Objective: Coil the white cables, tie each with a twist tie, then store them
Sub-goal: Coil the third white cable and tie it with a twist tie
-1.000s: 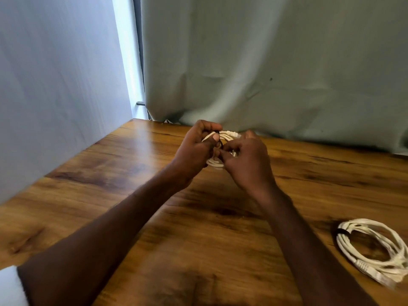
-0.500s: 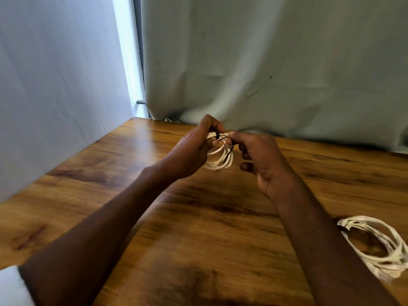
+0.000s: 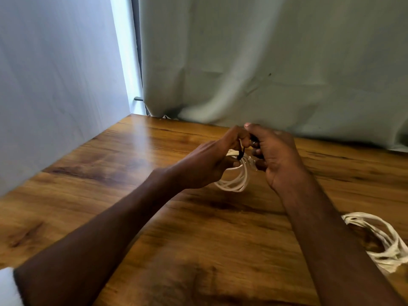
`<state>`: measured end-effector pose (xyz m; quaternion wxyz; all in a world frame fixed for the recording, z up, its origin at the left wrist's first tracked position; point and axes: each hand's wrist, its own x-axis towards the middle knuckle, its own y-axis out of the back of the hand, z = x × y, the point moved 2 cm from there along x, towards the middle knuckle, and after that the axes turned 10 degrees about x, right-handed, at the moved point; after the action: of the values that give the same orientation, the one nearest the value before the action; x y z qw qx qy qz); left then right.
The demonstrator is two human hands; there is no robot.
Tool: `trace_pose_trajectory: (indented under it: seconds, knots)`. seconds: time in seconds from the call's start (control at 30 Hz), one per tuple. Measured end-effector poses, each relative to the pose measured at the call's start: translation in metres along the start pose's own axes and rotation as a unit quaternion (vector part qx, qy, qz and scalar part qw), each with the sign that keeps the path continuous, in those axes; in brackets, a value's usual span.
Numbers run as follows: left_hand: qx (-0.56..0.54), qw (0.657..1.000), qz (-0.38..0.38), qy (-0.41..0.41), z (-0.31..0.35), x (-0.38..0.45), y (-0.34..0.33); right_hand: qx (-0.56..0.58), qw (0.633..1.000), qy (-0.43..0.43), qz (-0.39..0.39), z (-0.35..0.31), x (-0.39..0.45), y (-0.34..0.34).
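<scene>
Grey-green curtain [image 3: 276, 62] hangs across the back; a pale fabric panel [image 3: 55, 85] covers the left side. Wooden table [image 3: 176, 239] with dark grain fills the lower frame. Both bare forearms reach in from the bottom, a white sleeve [image 3: 8, 288] edge at the lower left corner. Second white cable coil [image 3: 384, 244] lies on the table at the right edge, beside the right forearm, blurred. Left hand [image 3: 205, 164] and right hand [image 3: 280, 160] meet above the table near the curtain, fingertips touching. Left fingers curl round the top of a small white cable coil [image 3: 236, 180], which hangs below and between the hands, off the table. Right thumb and fingers are curled, pinching the black twist tie [image 3: 241, 153] at the coil's top; the tie is mostly hidden by fingers.
</scene>
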<state>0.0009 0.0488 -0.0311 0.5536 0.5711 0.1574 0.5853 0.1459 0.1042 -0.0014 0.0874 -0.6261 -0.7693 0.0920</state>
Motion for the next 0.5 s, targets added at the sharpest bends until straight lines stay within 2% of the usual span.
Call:
trace_pose_trajectory:
  seconds: [0.17,0.3,0.4,0.5]
  knots:
    - [-0.023,1.0,-0.016,-0.014,0.002,-0.001,-0.004,-0.08,0.988,0.128,0.018,-0.004,-0.001,-0.004]
    - [-0.045,0.998,-0.037,-0.022,0.012,-0.002,-0.014,-0.068,0.992,0.101,0.029,-0.005,0.003,-0.002]
    - [-0.051,0.998,-0.025,-0.024,0.02,0.0,-0.026,-0.058,0.995,0.081,0.015,-0.004,0.005,0.002]
    - [-0.069,0.998,0.006,-0.005,0.017,0.001,-0.027,-0.088,0.987,0.127,0.04,-0.008,0.009,0.007]
